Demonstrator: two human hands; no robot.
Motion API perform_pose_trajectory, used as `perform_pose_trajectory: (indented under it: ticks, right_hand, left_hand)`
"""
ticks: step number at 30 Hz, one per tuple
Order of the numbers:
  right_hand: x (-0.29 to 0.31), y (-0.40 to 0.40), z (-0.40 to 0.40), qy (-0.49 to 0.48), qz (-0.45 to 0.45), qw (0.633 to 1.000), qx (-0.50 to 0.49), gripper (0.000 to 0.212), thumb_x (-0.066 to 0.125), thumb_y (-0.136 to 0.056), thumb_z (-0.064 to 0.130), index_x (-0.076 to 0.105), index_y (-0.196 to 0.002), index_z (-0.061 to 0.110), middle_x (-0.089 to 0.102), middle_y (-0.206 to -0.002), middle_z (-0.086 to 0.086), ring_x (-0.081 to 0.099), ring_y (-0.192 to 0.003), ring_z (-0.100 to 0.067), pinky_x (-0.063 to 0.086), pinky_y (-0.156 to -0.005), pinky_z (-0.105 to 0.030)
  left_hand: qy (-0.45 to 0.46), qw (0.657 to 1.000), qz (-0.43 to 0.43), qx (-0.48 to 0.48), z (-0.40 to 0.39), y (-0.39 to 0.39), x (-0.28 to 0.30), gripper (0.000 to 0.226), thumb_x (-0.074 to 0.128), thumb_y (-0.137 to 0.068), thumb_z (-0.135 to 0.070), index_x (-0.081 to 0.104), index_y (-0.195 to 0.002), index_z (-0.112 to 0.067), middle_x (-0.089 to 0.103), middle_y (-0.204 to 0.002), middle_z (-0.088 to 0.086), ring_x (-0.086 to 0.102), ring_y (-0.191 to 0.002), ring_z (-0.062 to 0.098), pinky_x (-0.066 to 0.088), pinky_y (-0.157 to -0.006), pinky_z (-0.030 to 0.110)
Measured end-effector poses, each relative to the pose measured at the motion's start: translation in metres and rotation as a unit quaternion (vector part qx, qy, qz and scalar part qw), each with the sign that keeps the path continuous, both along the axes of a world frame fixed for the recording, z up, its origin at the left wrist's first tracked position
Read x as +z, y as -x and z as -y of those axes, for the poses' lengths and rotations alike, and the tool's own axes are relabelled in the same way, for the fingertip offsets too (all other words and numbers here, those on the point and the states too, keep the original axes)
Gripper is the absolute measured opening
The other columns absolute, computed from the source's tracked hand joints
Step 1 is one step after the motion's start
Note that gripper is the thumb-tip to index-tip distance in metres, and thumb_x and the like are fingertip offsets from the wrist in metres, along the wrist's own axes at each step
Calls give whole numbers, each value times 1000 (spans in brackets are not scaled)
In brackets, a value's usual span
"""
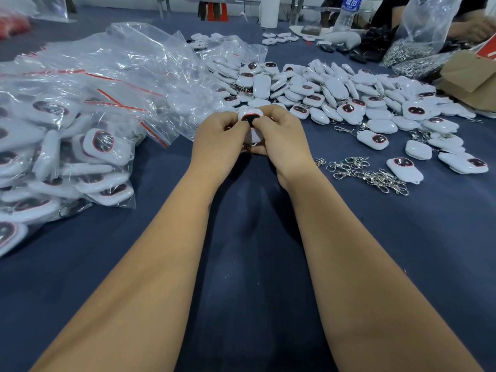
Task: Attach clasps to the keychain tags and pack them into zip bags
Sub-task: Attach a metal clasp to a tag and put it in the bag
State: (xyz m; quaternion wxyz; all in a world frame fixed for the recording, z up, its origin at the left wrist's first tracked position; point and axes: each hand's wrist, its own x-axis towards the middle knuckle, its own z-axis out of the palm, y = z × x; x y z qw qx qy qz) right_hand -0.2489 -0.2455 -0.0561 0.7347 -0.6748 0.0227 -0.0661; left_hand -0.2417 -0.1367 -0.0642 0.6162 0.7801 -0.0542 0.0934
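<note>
A white keychain tag (250, 117) with a dark red-rimmed face is held between both hands over the blue table. My left hand (214, 142) grips its left side and my right hand (281, 140) pinches its right side and lower end, thumbs on top. Whether a clasp is on it is hidden by my fingers. A heap of loose white tags (349, 100) lies behind and to the right. Loose metal clasps (370, 174) lie right of my right wrist. Empty zip bags (150, 73) with red seals are piled to the left.
Packed zip bags of tags (67, 159) fill the left side. At the far right sit a plastic bag of clasps (410, 52), brown cardboard (469, 73), a water bottle (347, 14) and another person's hand (472, 28). The blue table cloth (255, 264) runs under my forearms.
</note>
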Motion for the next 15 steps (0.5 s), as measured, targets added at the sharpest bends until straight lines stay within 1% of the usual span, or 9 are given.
perform_pose_trajectory:
  ticks: [3, 6, 8, 9, 11, 12, 14, 15]
  right_hand:
    - [0, 0, -1, 0, 5, 1000, -4, 16, 52, -91, 4, 64, -88, 15, 68, -90, -14, 67, -65, -15, 61, -72, -40]
    - [-1, -1, -1, -4, 2, 1000, -2, 14, 54, -90, 5, 63, -86, 16, 68, -91, -14, 67, -69, -17, 61, -75, -42]
    - [-1, -1, 0, -11, 0, 1000, 6, 14, 54, -89, 5, 62, -84, 15, 68, -90, -13, 66, -72, -19, 60, -77, -42]
    - [0, -1, 0, -18, -1, 1000, 12, 15, 53, -89, 4, 62, -83, 15, 67, -88, -12, 66, -72, -19, 60, -76, -41]
    - [0, -1, 1, -24, -1, 1000, 20, 17, 51, -89, 3, 61, -82, 14, 66, -86, -12, 64, -72, -20, 59, -75, -40]
    - [1, -1, 2, -22, -1, 1000, 21, 18, 50, -89, 2, 61, -82, 15, 66, -87, -12, 64, -73, -20, 59, -75, -40]
    - [2, -1, 2, -24, -3, 999, 22, 19, 49, -88, 1, 62, -82, 15, 66, -89, -13, 64, -73, -20, 58, -72, -38]
    - [2, 0, 2, -27, -4, 999, 23, 21, 49, -87, 1, 62, -82, 15, 66, -88, -13, 63, -72, -20, 59, -68, -35]
  left_hand:
    - [-16, 1000, 5, 2, 0, 0, 0, 23, 54, -88, -22, 58, -72, -7, 47, -61, -5, 42, -63, 13, 37, -62, 29]
    - [-21, 1000, 7, 2, 0, 0, 0, 25, 54, -90, -23, 56, -69, -9, 45, -58, -10, 41, -60, 11, 36, -60, 27]
    - [-16, 1000, 4, 2, 0, 0, 0, 25, 54, -90, -23, 55, -66, -17, 47, -57, -12, 43, -61, 11, 41, -62, 29]
    - [-12, 1000, 3, 3, 0, 0, 0, 25, 54, -90, -23, 54, -65, -19, 48, -59, -11, 45, -62, 12, 45, -64, 32]
    - [-3, 1000, -2, 1, 0, -1, 0, 25, 54, -90, -22, 53, -66, -18, 52, -62, -7, 48, -64, 13, 53, -69, 40]
    - [2, 1000, -5, 0, 0, -1, 0, 24, 54, -90, -22, 54, -66, -18, 53, -61, -8, 49, -63, 12, 55, -70, 41]
    - [8, 1000, -4, -1, 0, -2, -1, 27, 55, -91, -22, 55, -65, -21, 54, -56, -15, 50, -59, 7, 55, -68, 33]
    - [8, 1000, 0, 0, 0, -1, -1, 27, 55, -92, -23, 57, -66, -25, 55, -55, -17, 51, -58, 4, 55, -66, 28]
